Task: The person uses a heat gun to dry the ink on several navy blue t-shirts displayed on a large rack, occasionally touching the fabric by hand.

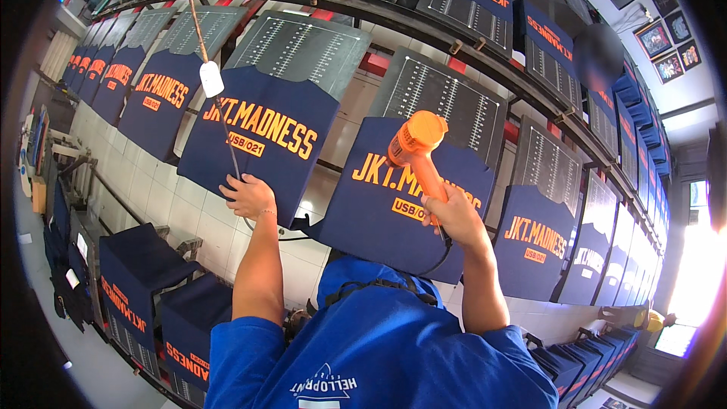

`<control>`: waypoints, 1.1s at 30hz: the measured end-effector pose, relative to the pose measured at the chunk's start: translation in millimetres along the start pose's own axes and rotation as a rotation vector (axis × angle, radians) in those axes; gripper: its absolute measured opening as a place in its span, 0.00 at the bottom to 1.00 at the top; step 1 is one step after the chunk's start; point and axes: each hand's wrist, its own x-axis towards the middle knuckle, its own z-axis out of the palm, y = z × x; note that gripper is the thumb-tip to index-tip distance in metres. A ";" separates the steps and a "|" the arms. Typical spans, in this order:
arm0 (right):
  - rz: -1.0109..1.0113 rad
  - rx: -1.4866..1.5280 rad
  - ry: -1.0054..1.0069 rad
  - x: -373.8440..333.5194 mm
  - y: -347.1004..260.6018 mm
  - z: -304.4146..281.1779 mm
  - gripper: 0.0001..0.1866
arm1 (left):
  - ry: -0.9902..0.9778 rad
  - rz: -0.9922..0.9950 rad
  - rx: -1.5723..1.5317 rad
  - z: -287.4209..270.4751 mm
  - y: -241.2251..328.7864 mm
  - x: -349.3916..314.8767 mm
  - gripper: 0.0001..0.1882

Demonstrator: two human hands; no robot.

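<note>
Right hand (457,217): closed round the handle of a gun-shaped, bright-orange plastic blower (416,141).
Orange blower: head just beyond the right hand, over a navy fabric panel with orange lettering (371,216); rigid, probably light, so the handle's the hold!
Left hand (250,197): at a thin hanging cord with a white plastic fitting (210,79), fingers bent; gripping? Can't tell.

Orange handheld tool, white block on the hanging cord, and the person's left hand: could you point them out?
Orange handheld tool (427,173): head view, on its upper handle.
White block (210,79): head view, on its middle.
Left hand (252,196): head view, on the back of the hand.
</note>
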 end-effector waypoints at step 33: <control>0.046 0.053 -0.148 -36.4 11.7 -4.6 0.14 | -0.043 -0.009 0.009 -5.1 0.2 0.3 0.26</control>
